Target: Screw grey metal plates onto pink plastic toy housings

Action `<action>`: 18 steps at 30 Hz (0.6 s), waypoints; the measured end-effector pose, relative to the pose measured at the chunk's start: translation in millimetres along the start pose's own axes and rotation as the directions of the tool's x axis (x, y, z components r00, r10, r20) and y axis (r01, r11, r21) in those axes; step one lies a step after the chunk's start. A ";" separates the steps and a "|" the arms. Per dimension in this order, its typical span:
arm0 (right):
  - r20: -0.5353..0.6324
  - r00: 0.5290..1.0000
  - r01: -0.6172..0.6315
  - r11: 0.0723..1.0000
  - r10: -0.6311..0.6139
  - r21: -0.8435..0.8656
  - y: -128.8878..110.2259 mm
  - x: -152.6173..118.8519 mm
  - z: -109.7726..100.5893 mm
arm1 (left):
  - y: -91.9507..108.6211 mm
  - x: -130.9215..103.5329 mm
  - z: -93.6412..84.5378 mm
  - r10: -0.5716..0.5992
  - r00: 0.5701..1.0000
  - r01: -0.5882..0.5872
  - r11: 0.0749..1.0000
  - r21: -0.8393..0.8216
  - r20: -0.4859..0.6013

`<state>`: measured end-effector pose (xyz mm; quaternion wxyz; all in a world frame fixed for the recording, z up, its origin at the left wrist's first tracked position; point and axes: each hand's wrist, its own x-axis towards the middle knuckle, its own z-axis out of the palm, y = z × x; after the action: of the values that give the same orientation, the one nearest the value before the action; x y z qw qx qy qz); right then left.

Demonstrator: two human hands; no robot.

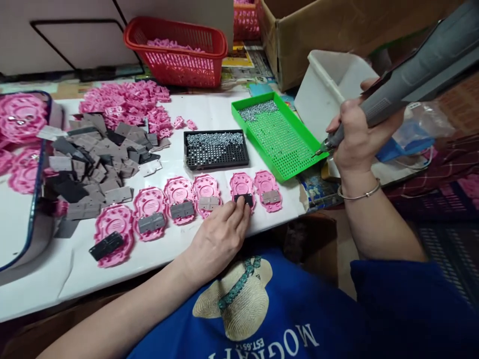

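A row of pink plastic shells (pixel 178 190) lies along the near edge of the white table, each with a grey, beige or black plate on it. My left hand (pixel 224 227) has its fingers together on a small black plate (pixel 245 199), pressing it against the second shell (pixel 241 183) from the right. At the right end lies a shell (pixel 265 180) with a beige plate. Raised at the right, my right hand (pixel 359 132) is closed around a grey electric screwdriver (pixel 404 70). Its bit points down left over the corner of the green tray (pixel 288 149).
Small screws fill part of the green tray and a black perforated tray (pixel 217 158). Behind on the left are piles of grey plates (pixel 101 154) and pink parts (pixel 123 99). A red basket (pixel 179 62), white bin (pixel 322 85), cardboard box (pixel 299 45) and blue-rimmed tray (pixel 22 219) surround them.
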<state>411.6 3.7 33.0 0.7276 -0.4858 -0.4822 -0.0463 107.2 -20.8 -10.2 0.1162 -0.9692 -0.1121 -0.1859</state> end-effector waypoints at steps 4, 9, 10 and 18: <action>-0.011 1.000 -0.026 0.997 0.026 -0.075 18.9 -1.3 -4.3 | 0.7 -0.3 0.3 0.024 1.000 -0.024 1.000 -0.010 0.004; -0.026 0.999 -0.024 0.996 0.022 -0.086 35.8 -2.6 -7.8 | 1.6 -1.6 2.0 0.022 1.000 -0.022 1.000 -0.019 0.001; -0.028 0.999 -0.025 0.996 0.023 -0.083 38.3 -2.5 -8.3 | 1.6 -1.7 2.0 0.021 1.000 -0.021 1.000 -0.019 -0.004; -0.027 0.998 -0.056 0.990 0.053 -0.129 27.8 -4.1 -10.0 | 0.4 -2.6 3.3 0.012 1.000 -0.012 1.000 -0.017 -0.017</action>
<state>430.8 9.1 10.9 0.7011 -0.5445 -0.4561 -0.0630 106.0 -20.8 -14.3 0.1097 -0.9693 -0.1038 -0.1943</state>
